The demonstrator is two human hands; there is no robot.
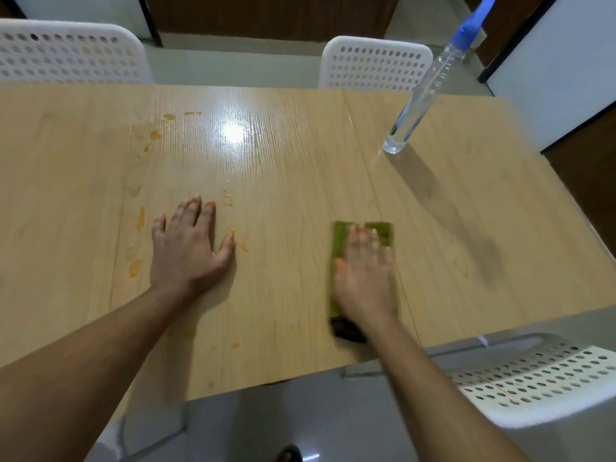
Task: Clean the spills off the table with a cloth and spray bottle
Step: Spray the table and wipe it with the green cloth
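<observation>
A light wooden table carries several orange spills down its left half and a few small drops near the middle. My left hand lies flat on the table among them, fingers spread, holding nothing. My right hand presses flat on a folded green cloth at the table's right centre; the hand is blurred with motion. A dark edge of the cloth shows under my wrist. A clear spray bottle with a blue nozzle stands upright at the far right of the table.
Two white perforated chairs stand behind the far edge, one at the left and one at the middle. A third white chair sits at the near right corner. Grey floor shows below the near edge.
</observation>
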